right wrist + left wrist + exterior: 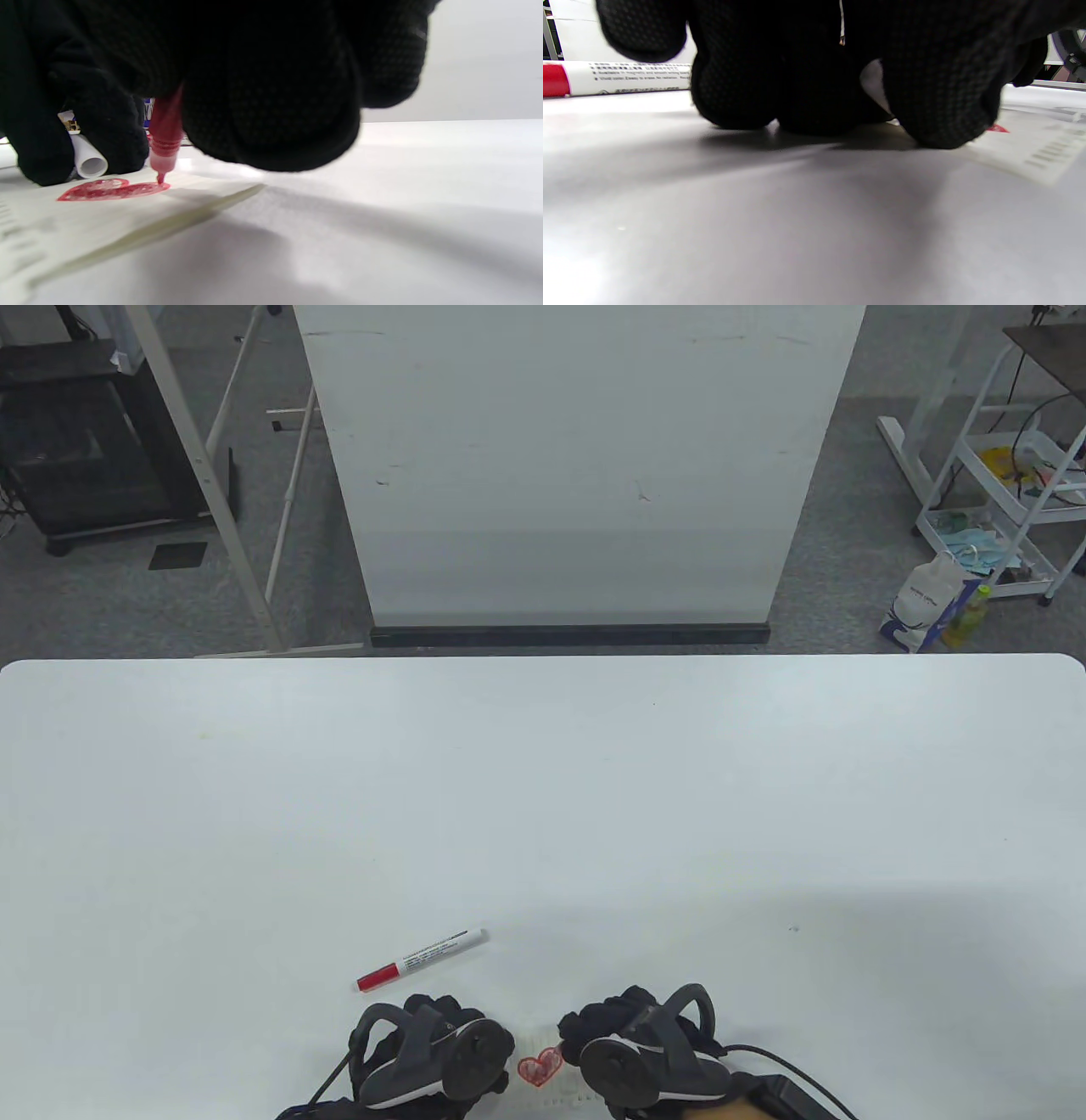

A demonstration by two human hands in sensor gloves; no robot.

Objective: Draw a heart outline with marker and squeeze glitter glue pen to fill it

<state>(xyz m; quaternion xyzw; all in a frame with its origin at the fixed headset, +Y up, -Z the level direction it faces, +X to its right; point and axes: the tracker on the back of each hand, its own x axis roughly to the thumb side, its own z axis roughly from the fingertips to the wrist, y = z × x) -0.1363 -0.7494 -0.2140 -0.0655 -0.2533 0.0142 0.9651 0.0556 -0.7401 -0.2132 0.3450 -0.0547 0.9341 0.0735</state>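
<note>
A small white paper (556, 1090) lies at the table's near edge, with a red heart (540, 1067) on it. My right hand (607, 1027) grips a red glitter glue pen (166, 127), whose nozzle touches the heart (111, 190) at its right lobe. Wet, shiny glue covers the heart. My left hand (441, 1022) rests with curled fingers (937, 93) at the paper's (1035, 148) left edge and holds a white hollow cap (88, 160). The marker (421, 959), white with a red cap, lies just beyond my left hand.
The white table (543, 797) stretches far ahead and to both sides. Beyond its far edge stand a white board (577, 466) and a cart (1010, 492) at the right.
</note>
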